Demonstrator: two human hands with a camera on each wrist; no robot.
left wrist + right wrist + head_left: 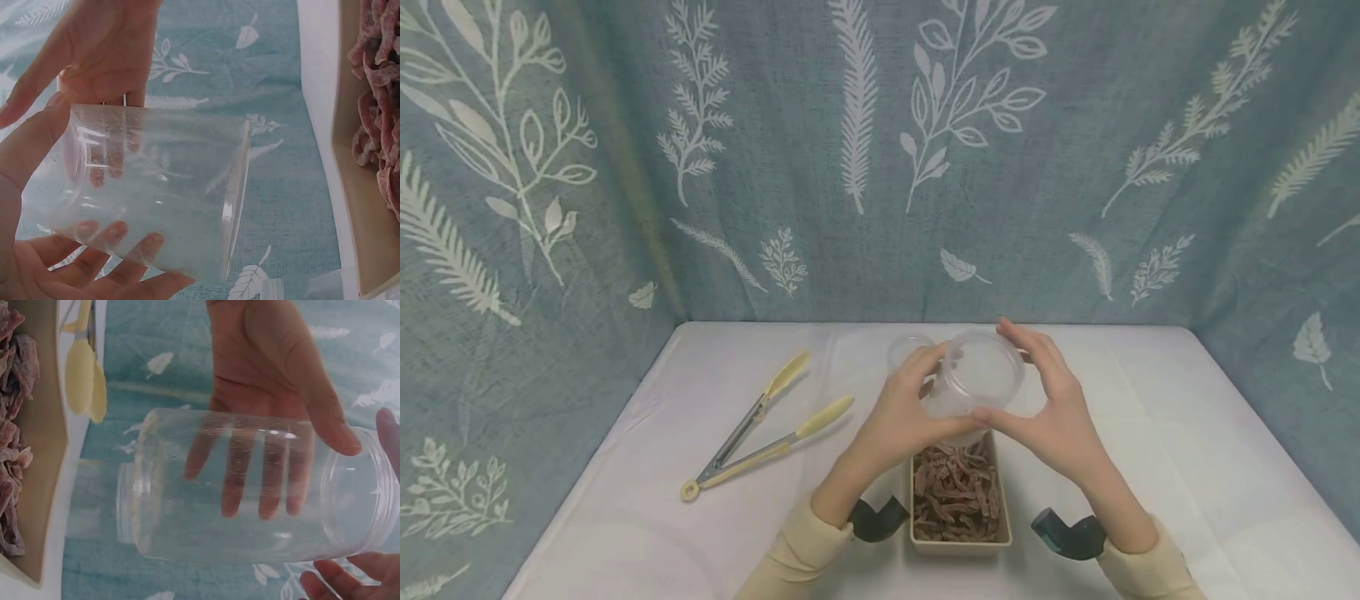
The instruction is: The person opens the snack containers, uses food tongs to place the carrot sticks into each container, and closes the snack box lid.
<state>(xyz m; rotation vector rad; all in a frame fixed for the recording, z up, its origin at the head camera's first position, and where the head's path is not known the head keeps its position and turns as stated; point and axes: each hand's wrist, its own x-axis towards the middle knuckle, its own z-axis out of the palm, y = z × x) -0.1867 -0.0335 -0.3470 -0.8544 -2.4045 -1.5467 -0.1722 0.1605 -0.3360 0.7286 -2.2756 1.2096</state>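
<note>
From left, I see splayed yellow-tipped metal tongs (741, 432); the left hand (897, 414), fingers curved round a clear cylindrical plastic jar (181, 194), held midair, long axis slanting, mouth up, base toward a cream rectangular tray (961, 548); the right hand (1057, 417) gripping it, fingers spread.
</note>
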